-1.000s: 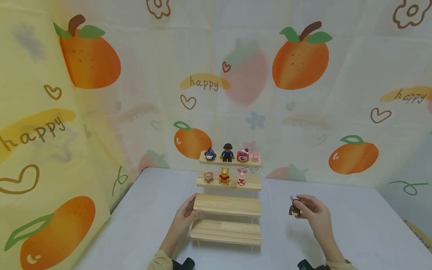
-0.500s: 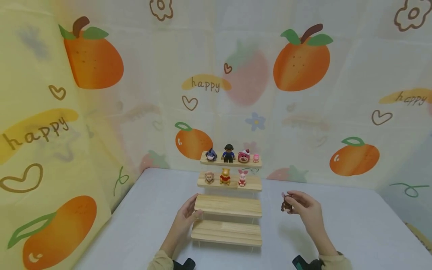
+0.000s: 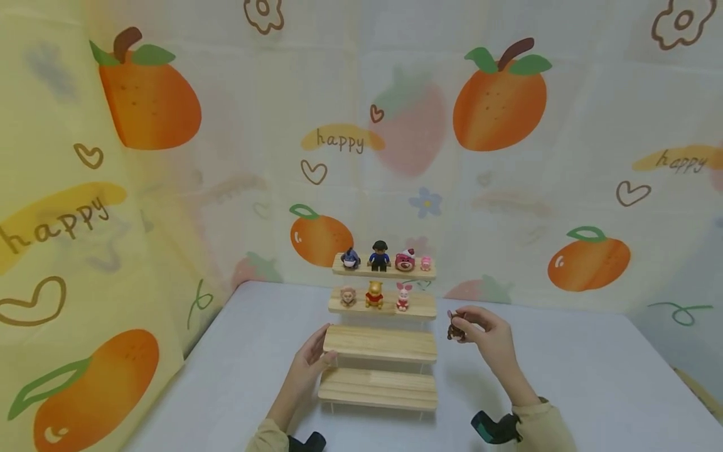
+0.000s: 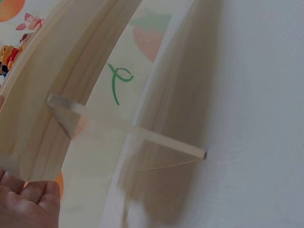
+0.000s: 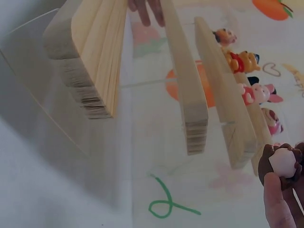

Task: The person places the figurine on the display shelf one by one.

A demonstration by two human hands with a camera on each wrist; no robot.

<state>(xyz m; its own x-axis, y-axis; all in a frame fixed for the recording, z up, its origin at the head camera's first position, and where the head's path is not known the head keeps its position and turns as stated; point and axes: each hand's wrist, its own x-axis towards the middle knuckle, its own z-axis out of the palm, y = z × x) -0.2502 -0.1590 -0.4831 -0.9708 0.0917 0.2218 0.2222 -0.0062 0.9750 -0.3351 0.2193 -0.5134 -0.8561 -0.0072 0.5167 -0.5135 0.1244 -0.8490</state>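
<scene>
Head view: right hand (image 3: 490,329) pinches rounded brown figurine (image 3: 455,331).

In the head view the small brown figure (image 3: 455,330) that the right hand (image 3: 487,333) is pinching is showing too small for its face or shape to be made out, and in the right wrist view it is running off the right edge, half covered by the fingertips (image 5: 278,199). The left hand (image 3: 312,359) is being cropped in the left wrist view to a few fingers (image 4: 28,204) at the bottom corner, so its grip on the wooden shelf (image 3: 380,343) is not showing there. Both forearms are getting cut off by the bottom edge of the head view.
</scene>
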